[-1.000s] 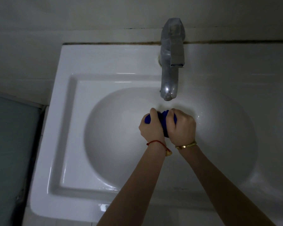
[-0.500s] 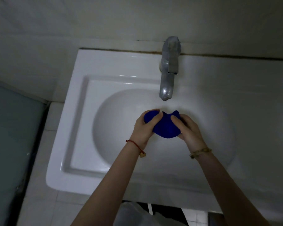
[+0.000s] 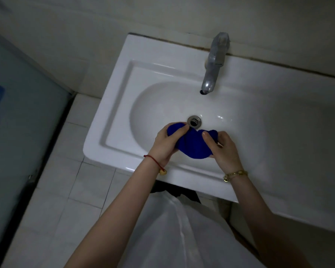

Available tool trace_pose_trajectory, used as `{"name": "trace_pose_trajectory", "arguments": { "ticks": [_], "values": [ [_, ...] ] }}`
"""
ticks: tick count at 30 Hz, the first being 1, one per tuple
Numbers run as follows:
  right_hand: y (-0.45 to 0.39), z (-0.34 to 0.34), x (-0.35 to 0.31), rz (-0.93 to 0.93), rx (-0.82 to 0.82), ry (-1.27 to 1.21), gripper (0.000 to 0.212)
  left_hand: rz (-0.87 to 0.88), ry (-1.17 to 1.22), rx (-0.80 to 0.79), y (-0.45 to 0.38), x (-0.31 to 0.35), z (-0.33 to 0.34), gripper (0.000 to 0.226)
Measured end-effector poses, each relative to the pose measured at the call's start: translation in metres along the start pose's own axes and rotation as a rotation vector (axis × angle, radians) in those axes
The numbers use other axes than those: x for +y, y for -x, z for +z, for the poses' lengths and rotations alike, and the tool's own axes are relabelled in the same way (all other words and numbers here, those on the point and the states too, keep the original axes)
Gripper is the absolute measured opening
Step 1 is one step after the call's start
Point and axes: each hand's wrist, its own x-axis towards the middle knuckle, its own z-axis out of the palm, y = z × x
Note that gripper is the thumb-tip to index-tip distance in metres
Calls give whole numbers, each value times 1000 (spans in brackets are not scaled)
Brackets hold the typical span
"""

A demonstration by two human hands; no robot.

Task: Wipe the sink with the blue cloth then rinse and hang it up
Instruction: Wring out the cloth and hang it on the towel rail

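The blue cloth (image 3: 191, 147) is bunched between both hands over the front of the white sink (image 3: 112, 120) basin. My left hand (image 3: 165, 143) grips its left end, thumb on top. My right hand (image 3: 223, 149) holds its right end, thumb pressed into the fabric. The cloth sags in the middle, just in front of the metal drain (image 3: 194, 120). The chrome tap (image 3: 214, 64) stands at the back of the sink; no water stream is visible from its spout.
A tiled ledge (image 3: 66, 171) lies left of the sink, with a teal panel (image 3: 17, 132) beyond it at the far left. A pale wall rises behind the tap. My white garment (image 3: 172, 229) fills the bottom centre under the sink's front rim.
The hands, pressed tight around the cloth under the spout a second ago, have drawn apart and come toward the sink's front; the cloth has spread out. The view has pulled back and tilted.
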Motion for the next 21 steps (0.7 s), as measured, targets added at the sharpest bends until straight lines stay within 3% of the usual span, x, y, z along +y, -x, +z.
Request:
{"name": "trace_pose_trajectory", "arguments": {
  "ticks": [9, 21],
  "values": [
    [50, 58, -28, -167, -226, 162, 39, 124, 113, 161, 86, 6, -72, 35],
    [150, 232, -52, -306, -581, 230, 30, 241, 365, 461, 219, -14, -248, 36]
  ]
}}
